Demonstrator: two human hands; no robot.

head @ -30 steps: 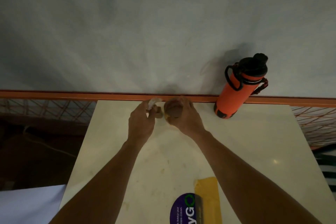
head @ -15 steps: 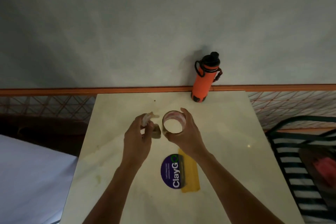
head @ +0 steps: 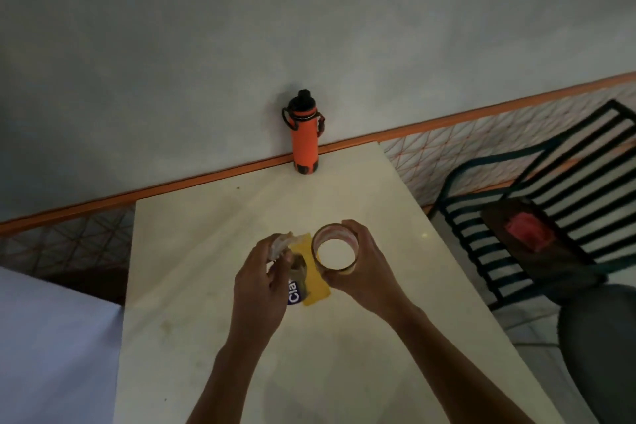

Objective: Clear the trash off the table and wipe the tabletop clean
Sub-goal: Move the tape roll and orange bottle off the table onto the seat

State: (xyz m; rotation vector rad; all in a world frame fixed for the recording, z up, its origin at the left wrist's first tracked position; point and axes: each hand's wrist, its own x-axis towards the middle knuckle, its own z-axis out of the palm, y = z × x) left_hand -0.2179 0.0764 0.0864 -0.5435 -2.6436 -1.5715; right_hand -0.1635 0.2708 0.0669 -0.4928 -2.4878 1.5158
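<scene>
Head view: white-bottomed paper cup (head: 335, 248) in right hand (head: 364, 265).

Paper cup (head: 335, 248) held upright, crumpled wrappers (head: 284, 244) gripped above table (head: 344, 337)

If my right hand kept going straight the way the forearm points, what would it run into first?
Probably nothing on the table: the right hand, gripping the cup, points toward the far-left edge. The orange bottle stands right of that line, though depth is unclear.

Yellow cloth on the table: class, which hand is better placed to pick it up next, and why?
Left, probably. The left hand hovers right over the yellow cloth, though it already pinches crumpled scraps. The right hand is wrapped around the cup.
</scene>
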